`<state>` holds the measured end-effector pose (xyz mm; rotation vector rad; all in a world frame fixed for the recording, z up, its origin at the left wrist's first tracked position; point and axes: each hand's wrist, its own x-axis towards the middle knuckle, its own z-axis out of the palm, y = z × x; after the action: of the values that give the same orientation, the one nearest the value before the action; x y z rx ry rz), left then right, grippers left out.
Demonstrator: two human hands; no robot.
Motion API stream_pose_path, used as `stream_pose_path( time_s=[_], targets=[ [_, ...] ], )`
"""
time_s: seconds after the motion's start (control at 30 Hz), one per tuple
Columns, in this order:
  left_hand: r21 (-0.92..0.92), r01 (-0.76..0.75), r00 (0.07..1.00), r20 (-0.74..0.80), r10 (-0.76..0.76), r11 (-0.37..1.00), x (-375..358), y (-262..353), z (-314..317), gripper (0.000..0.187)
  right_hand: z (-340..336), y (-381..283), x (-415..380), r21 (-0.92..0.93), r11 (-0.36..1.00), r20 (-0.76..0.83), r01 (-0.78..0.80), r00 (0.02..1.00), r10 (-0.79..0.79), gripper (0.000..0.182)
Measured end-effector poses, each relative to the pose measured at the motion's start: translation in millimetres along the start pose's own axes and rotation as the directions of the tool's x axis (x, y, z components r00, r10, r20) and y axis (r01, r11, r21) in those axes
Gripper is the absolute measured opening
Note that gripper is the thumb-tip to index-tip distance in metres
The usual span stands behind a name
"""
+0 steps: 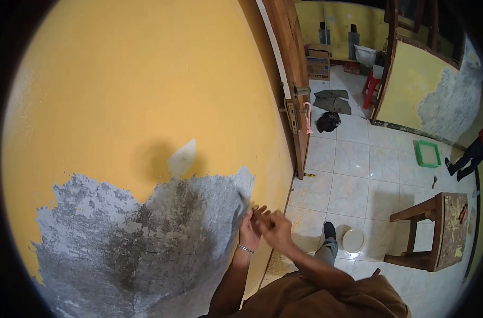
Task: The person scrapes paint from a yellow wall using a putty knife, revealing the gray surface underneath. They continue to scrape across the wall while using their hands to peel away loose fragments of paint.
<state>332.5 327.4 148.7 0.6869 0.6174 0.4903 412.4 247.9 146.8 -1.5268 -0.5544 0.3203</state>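
While near wall (119, 79), hands (249, 231) (276, 230) close together.

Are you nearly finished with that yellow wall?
Doesn't look like it. The big grey patch and a small pale patch are already bare of yellow. The left hand and right hand are busy by the grey patch's edge. Plenty of yellow paint is left, if it's all coming off.

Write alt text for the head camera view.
A person's left hand and right hand are close together by a yellow wall, its lower part stripped to mottled gray; whether they hold a tool is unclear. To the right are an open door, tiled floor, white tub and wooden stool.
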Motion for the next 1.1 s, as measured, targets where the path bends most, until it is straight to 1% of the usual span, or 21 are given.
stream_pose_path(
  time_s=[0.07, 0.17, 0.2, 0.27, 0.3, 0.37, 0.4, 0.43, 0.47, 0.57, 0.63, 0.7, 0.73, 0.77, 0.83, 0.87, 0.9, 0.93, 0.97, 1.03, 1.1],
  targets=[
    [-0.025, -0.034, 0.998, -0.048, 0.033, 0.999, 4, 14, 31, 0.042, -16, -48, -22, -0.085, 0.957, 0.049, 0.278, 0.960, -0.275, 0.016],
    [-0.029, -0.069, 0.996, -0.060, 0.067, 0.997, 31, 28, 49, 0.035, -17, -62, 2, -0.154, 0.949, 0.008, 0.277, 0.960, -0.279, 0.020],
    [-0.031, -0.068, 0.996, -0.060, 0.066, 0.997, 42, 31, 54, 0.035, -14, -64, 11, -0.109, 0.944, -0.023, 0.310, 0.949, -0.314, 0.020],
    [-0.186, -0.045, 0.996, -0.084, 0.030, 0.981, 57, 35, 57, 0.020, -13, -64, 7, -0.058, 0.961, -0.024, 0.271, 0.962, -0.273, 0.018],
    [-0.189, -0.050, 0.996, -0.084, 0.035, 0.981, 58, 34, 49, 0.020, -12, -65, 7, -0.005, 0.972, -0.028, 0.234, 0.972, -0.234, 0.017],
    [-0.202, -0.091, 0.994, 0.041, 0.101, 0.975, 57, 34, 33, 0.014, -12, -72, 8, 0.012, 0.980, -0.023, 0.198, 0.980, -0.198, 0.012],
    [-0.115, -0.118, 0.983, -0.157, 0.099, 0.986, 41, 49, 70, 0.019, -10, -76, 17, -0.077, 0.985, 0.002, 0.154, 0.988, -0.154, 0.010],
    [-0.117, -0.114, 0.982, -0.161, 0.095, 0.987, 50, 48, 72, 0.019, -8, -78, 21, -0.169, 0.980, 0.027, 0.101, 0.995, -0.098, 0.009],
    [-0.103, -0.137, 0.980, -0.160, 0.119, 0.985, 53, 46, 73, 0.020, -4, -76, 21, -0.039, 0.994, -0.068, 0.101, 0.992, -0.103, 0.009],
    [-0.102, -0.121, 0.986, -0.128, 0.108, 0.987, 51, 43, 69, 0.022, -15, -83, 18, -0.163, 0.985, -0.022, 0.060, 0.998, -0.065, 0.009],
    [-0.152, -0.142, 0.989, -0.064, 0.134, 0.978, 53, 42, 52, 0.025, -11, -83, 19, -0.138, 0.983, 0.013, 0.119, 0.993, -0.118, 0.010],
    [-0.103, -0.075, 0.987, -0.148, 0.059, 0.992, 54, 52, 61, 0.025, -1, -89, 25, -0.157, 0.981, -0.007, 0.117, 0.993, -0.120, 0.009],
    [-0.109, -0.113, 0.988, -0.117, 0.100, 0.988, 62, 48, 59, 0.025, 2, -78, 27, -0.064, 0.994, -0.027, 0.084, 0.996, -0.086, 0.008],
    [-0.117, -0.150, 0.987, -0.081, 0.141, 0.982, 68, 48, 66, 0.024, -4, -80, 28, -0.069, 0.994, -0.027, 0.084, 0.996, -0.086, 0.008],
    [-0.117, -0.120, 0.989, -0.100, 0.108, 0.986, 61, 45, 71, 0.022, -17, -87, 26, -0.178, 0.984, 0.007, 0.007, 1.000, -0.006, 0.007],
    [-0.150, -0.143, 0.987, -0.091, 0.130, 0.978, 57, 42, 65, 0.022, -17, -81, 19, -0.072, 0.997, 0.000, 0.038, 0.999, -0.038, 0.008],
    [-0.181, -0.163, 0.985, -0.086, 0.149, 0.970, 51, 47, 68, 0.022, -11, -82, 25, -0.070, 0.997, -0.004, 0.036, 0.999, -0.037, 0.008],
    [-0.167, -0.051, 0.995, -0.098, 0.035, 0.985, 50, 60, 70, 0.021, -2, -83, 31, -0.109, 0.991, -0.004, 0.074, 0.997, -0.075, 0.010],
    [-0.169, -0.049, 0.994, -0.106, 0.031, 0.984, 59, 63, 72, 0.021, 2, -83, 33, -0.150, 0.983, 0.004, 0.109, 0.994, -0.109, 0.011],
    [-0.110, -0.070, 0.996, -0.069, 0.062, 0.991, 73, 60, 75, 0.020, -5, -80, 31, -0.143, 0.987, 0.000, 0.072, 0.997, -0.072, 0.011],
    [-0.119, -0.112, 0.988, -0.122, 0.097, 0.987, 72, 44, 74, 0.017, -17, -80, 39, -0.114, 0.993, -0.028, 0.031, 0.999, -0.034, 0.012]
  ],
)
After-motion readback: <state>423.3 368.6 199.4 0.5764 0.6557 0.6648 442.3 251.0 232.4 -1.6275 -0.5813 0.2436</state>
